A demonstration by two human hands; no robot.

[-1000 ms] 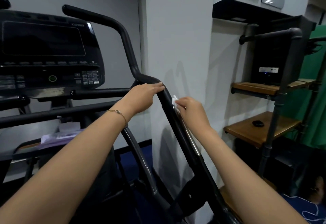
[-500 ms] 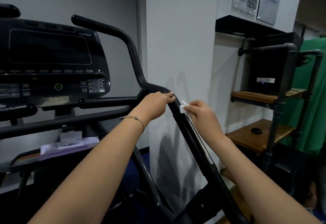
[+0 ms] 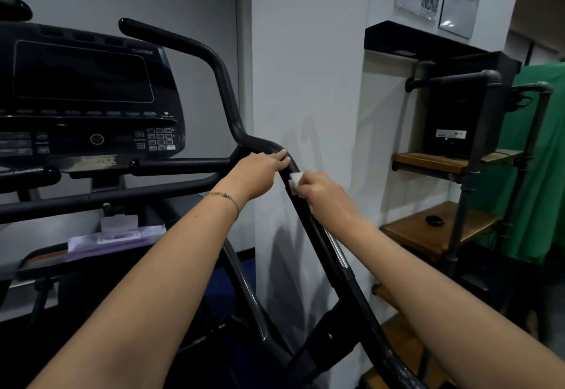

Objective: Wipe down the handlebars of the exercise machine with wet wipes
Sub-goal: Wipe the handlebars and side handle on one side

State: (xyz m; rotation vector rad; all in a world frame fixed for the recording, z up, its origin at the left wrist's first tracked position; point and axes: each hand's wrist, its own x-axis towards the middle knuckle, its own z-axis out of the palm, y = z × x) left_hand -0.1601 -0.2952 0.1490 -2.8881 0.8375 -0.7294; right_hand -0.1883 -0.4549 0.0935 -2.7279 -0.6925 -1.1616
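Black matte tubing makes up the handlebar, a round bar that climbs past the console, kinks at a bend and then slopes down toward me, with a thin chrome strip along its lower run. My left hand sits on that bend, fingers close together and curved over the top of the tube. The thumb is hidden underneath. A fine gold bracelet circles that wrist.

Just below the bend, my right hand presses a small, crumpled white wet wipe against the bar, fingers bunched and clamped on it. Only a corner of the wipe shows. The rest is buried in the hand.

The console is glossy dark plastic with a blank screen and a small keypad whose labels I cannot read. Below it, a flat pale-purple packet lies on a tray, its print too blurred to make out.

To the right, worn wooden shelves hang in a grey pipe frame. A black box stands on the upper one, and a small dark round thing that I cannot identify lies on the lower one. Green cloth hangs behind, cut off by the edge of the view. The foot of the handlebar runs out of frame.
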